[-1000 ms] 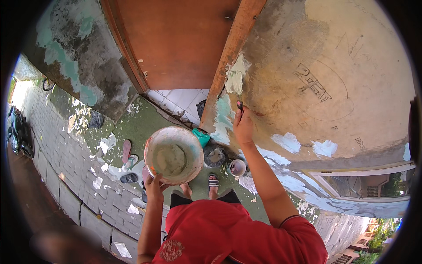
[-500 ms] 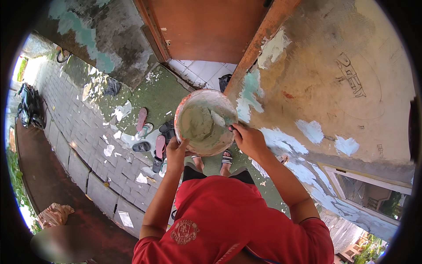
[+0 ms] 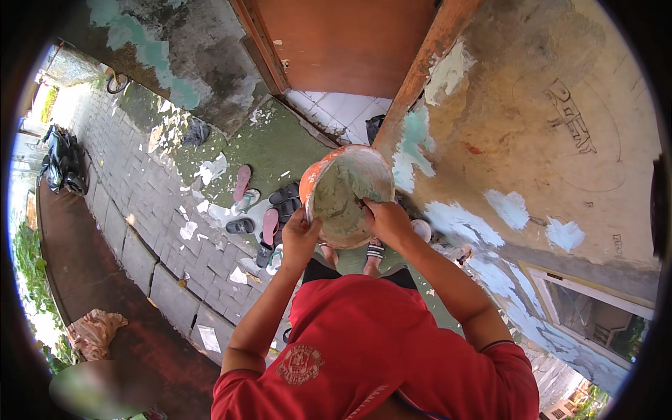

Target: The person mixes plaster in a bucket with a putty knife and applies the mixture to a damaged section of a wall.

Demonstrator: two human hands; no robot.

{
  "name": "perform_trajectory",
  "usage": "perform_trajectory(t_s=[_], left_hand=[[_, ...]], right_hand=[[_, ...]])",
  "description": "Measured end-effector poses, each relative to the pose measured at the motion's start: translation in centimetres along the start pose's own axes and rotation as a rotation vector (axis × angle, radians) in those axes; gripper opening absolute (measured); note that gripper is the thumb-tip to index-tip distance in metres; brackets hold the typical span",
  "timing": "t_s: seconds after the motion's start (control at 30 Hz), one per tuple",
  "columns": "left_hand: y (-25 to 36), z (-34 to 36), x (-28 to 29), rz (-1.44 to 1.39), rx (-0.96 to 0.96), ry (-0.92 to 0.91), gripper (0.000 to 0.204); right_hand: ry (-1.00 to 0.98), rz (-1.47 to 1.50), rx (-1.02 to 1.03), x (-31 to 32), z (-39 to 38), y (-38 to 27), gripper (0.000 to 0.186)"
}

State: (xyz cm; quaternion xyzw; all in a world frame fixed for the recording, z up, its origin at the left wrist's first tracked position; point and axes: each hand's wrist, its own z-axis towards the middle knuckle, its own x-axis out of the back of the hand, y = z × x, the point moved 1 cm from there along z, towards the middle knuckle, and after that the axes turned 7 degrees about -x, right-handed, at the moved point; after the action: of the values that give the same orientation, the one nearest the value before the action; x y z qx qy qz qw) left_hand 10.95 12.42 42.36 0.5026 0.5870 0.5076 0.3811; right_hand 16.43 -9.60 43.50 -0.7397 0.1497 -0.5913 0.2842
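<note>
An orange bucket [image 3: 309, 183], tilted with its mouth toward me, hangs in front of my body. Greyish-green paste [image 3: 337, 194] coats its floor and inner wall. My left hand [image 3: 302, 236] is closed on the near left rim. Over the right side of the mouth, my right hand [image 3: 388, 222] grips the dark handle of a putty knife [image 3: 362, 204]. Its blade is down in the bucket, smeared with paste and hard to tell from it.
Several sandals [image 3: 286, 199] lie on the floor left of the bucket. Ahead are a brown door [image 3: 336, 49] and a white-tiled threshold [image 3: 329, 108]. A patched wall [image 3: 504, 133] rises on the right. A small round container [image 3: 421, 229] stands near its foot. A motorcycle [image 3: 61, 159] is far left.
The bucket has tilted, so more of its orange outer left side shows. My right hand has moved slightly left over the mouth, and the putty knife blade sits deeper among the paste.
</note>
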Motion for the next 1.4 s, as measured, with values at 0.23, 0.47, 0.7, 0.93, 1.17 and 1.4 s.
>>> perform_trajectory(t_s=[0.23, 0.47, 0.7, 0.93, 1.17, 1.4], left_hand=[[-0.4, -0.4, -0.1, 0.032, 0.046, -0.044, 0.019], [-0.1, -0.4, -1.3, -0.083, 0.061, -0.066, 0.012], [0.8, 0.0, -2.2, -0.125, 0.029, -0.107, 0.017], [5.7, -0.2, -4.5, 0.391, -0.056, -0.176, 0.018], [4.2, 0.1, -5.0, -0.219, 0.109, -0.05, 0.017], [3.5, 0.0, -4.7, -0.244, 0.15, -0.035, 0.033]], right_hand=[[-0.073, 0.183, 0.037, -1.2, 0.0, -0.7, 0.024], [-0.08, 0.417, 0.052, -2.4, -0.1, 0.6, 0.025], [-0.37, 0.846, -0.394, -1.1, -0.7, 4.0, 0.03], [-0.444, 1.097, -0.519, 2.1, -0.7, 4.4, 0.034], [-0.47, 1.344, -0.619, 6.1, -3.2, 5.1, 0.033], [-0.282, 1.42, -0.552, 10.9, -4.7, 6.2, 0.033]])
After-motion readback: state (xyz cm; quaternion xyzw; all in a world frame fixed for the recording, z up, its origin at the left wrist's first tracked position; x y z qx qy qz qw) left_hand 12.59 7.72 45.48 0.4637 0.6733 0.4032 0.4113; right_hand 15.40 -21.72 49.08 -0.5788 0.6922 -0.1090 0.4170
